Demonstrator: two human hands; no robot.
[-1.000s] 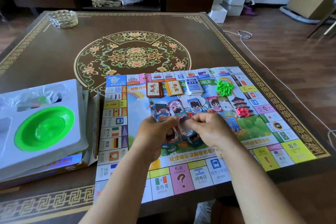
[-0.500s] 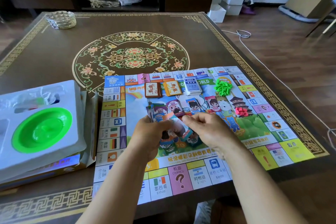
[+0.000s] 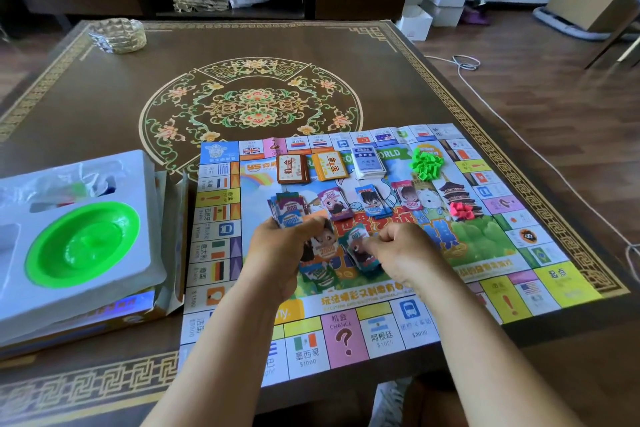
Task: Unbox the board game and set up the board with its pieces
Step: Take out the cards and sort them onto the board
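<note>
The paper game board lies flat on the near right part of the table. My left hand grips a fanned stack of play money over the board's middle. My right hand pinches a single green note low over the board. Three small money piles lie in a row behind my hands. Behind them sit a brown card deck, an orange card deck and a blue-white card deck. Green houses and pink pieces are heaped at the right.
At the near left stands the open game box, carrying a white plastic tray with a green bowl and a clear bag. A woven basket sits at the table's far left corner. A white cable runs over the floor at right.
My hands have come apart a little. My right hand has drawn one note out of the stack and lowered it toward the board, while the left keeps the stack.
</note>
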